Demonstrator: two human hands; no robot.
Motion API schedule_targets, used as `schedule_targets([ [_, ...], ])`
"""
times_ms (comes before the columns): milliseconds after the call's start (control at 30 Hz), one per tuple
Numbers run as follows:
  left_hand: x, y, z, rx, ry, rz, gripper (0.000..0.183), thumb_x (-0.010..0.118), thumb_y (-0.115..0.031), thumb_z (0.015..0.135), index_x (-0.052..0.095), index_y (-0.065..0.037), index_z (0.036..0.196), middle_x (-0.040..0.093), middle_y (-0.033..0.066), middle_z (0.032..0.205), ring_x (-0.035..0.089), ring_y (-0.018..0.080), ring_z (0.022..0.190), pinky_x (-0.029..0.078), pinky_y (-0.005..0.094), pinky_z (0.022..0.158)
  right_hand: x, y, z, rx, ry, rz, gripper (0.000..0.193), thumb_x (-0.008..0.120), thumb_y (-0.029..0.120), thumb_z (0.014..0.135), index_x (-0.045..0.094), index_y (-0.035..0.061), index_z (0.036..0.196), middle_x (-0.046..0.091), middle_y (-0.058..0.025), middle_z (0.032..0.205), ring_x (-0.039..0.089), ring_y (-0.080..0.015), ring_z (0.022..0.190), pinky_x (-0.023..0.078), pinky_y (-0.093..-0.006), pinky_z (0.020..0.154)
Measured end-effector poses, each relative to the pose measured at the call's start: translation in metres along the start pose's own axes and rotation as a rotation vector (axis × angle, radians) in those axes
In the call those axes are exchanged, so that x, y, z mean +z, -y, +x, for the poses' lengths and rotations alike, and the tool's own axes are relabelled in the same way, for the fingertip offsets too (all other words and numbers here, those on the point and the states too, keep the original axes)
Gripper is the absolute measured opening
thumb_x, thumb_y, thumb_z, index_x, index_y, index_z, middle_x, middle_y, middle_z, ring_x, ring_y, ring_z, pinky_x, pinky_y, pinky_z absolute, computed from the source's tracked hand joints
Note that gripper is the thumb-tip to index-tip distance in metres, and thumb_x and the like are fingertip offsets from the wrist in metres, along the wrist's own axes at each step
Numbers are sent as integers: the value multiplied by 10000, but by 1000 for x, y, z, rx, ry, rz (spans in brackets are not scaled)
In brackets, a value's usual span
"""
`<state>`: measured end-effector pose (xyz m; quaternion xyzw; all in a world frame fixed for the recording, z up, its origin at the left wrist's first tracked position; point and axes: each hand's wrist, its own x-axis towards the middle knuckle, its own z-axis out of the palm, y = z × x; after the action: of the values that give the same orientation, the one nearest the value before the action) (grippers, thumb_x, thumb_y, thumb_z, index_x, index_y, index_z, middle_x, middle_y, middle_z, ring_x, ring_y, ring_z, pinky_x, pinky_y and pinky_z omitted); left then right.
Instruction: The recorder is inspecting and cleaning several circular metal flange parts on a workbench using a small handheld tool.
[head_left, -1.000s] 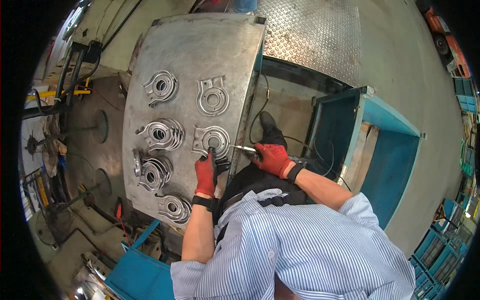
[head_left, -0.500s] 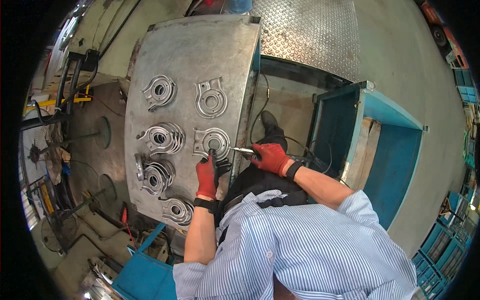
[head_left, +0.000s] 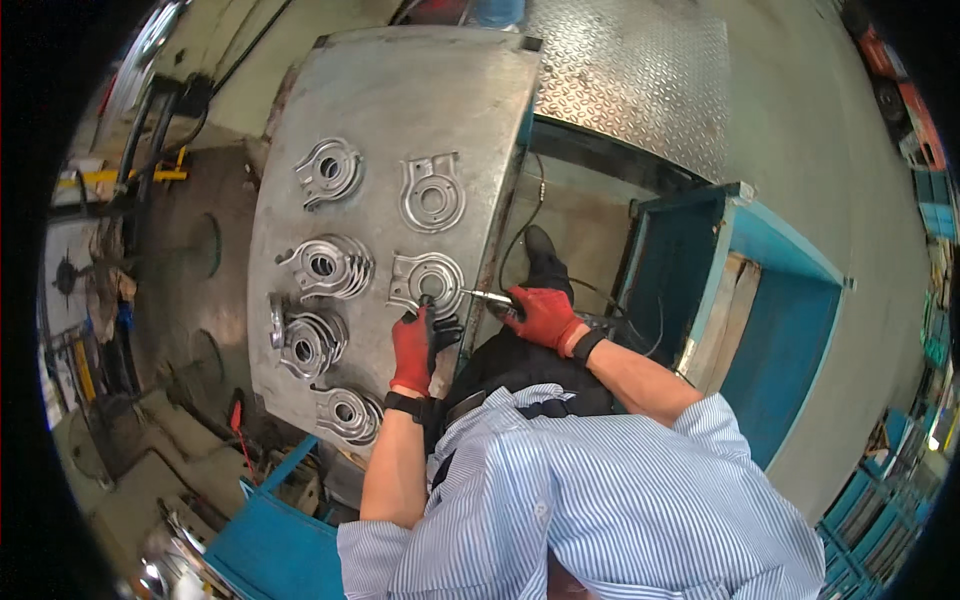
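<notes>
Silver, ring-shaped metal bracket [head_left: 419,275] lies tab-leftward on the grey metal table [head_left: 410,100], beyond the red-gloved left hand [head_left: 418,348] touching it, grip unclear. The red-gloved right hand [head_left: 547,318] grips a slim silver tool [head_left: 490,296], pointing left.

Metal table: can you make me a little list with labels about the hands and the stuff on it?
Table: grey metal
Left hand: red-and-black glove, touching the nearer ring-shaped part
Right hand: red glove, holding a slim metal tool
Tool tip: by that part's right edge; touching or not, can't tell
Farther single part: untouched
Table's left side: four clusters of similar parts
</notes>
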<state>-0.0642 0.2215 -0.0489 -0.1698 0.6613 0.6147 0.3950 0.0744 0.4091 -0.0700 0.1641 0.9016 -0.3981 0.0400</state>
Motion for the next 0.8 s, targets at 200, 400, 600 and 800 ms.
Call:
schedule_targets([
  [200,-25,20,-4,252,-165,402,300,590,-238,874,584,41,765,603,131,667,582,222,578,445,339,541,-7,-1,-6,-84,-269,70,352,662,302,746,593,53,985,631,-179,809,609,-359,749,478,-427,632],
  [400,-57,-2,-106,282,-335,756,338,638,-283,823,543,41,811,573,218,700,557,357,658,416,411,614,-11,-23,-24,36,-115,-23,436,669,313,766,581,25,1082,635,-204,826,616,-374,776,486,-422,675],
  [600,-172,34,-155,197,-561,396,196,564,-184,877,538,1,821,579,77,612,593,182,451,452,288,394,-21,-20,-20,-23,7,-80,443,640,338,793,573,30,1105,637,-210,847,619,-362,808,478,-431,711],
  [800,-210,-12,-159,125,-724,823,374,619,-290,839,573,61,961,626,198,836,621,318,811,458,399,707,-27,-31,-19,-52,-17,-120,437,648,347,780,583,51,1094,634,-213,863,619,-366,801,482,-441,687],
])
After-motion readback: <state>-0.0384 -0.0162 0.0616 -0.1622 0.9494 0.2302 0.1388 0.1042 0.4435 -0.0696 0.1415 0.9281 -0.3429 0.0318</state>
